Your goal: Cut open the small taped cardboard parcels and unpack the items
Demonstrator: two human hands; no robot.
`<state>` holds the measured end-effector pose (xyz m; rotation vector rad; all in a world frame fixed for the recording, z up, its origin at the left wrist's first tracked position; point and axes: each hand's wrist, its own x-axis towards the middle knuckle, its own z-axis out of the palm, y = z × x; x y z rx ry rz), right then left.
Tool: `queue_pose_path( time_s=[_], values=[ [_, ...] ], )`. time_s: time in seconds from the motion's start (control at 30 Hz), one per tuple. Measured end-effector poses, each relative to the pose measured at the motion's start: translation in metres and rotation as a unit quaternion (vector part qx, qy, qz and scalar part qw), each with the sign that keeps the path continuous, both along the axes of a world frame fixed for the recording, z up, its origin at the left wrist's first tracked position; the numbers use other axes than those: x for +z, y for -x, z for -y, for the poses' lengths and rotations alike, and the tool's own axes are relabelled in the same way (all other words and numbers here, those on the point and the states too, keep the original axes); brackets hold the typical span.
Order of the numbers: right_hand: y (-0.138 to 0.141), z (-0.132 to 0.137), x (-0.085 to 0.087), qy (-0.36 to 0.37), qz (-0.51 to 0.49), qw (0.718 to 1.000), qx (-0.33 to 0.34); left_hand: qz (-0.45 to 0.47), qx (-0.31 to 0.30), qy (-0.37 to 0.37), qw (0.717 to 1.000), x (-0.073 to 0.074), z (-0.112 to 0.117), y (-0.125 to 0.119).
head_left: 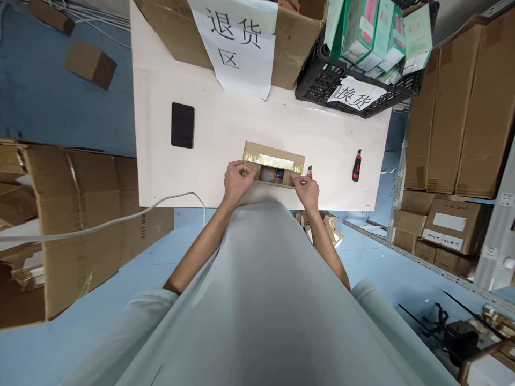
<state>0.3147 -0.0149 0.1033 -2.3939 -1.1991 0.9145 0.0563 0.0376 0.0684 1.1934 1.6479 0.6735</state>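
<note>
Bright light is washing the white tabletop (229,123), shadows looking soft; tape (251,157) on small open carton (273,148) is glinting; wide-angle distortion is stretching edges.

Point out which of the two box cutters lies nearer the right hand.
The partly hidden cutter, just beyond the right hand; the other cutter lies in full view, farther right on the table.

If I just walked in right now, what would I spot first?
Probably the small open cardboard box between the left hand and right hand, by the near edge of the white table. At the far side, a white paper sign with black writing hangs over a large carton; right of it, a black plastic crate holds green-and-white boxes.
</note>
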Motion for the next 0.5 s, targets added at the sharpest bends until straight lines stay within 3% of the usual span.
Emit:
queue_pose_path(
  time_s=[0.23, 0.4, 0.5],
  values=[
    [-0.021, 0.002, -0.003, -0.044, -0.088, 0.995, 0.033, 0.144, 0.061, 0.033, 0.987, -0.032, -0.012, 0.029],
    [-0.021, 0.004, 0.004, -0.072, -0.085, 0.994, 0.015, 0.052, 0.130, -0.006, 0.990, -0.063, -0.059, 0.078],
    [-0.013, 0.004, 0.008, -0.067, -0.055, 0.996, 0.001, -0.011, 0.135, -0.052, 0.989, -0.078, -0.097, 0.106]
  ],
)
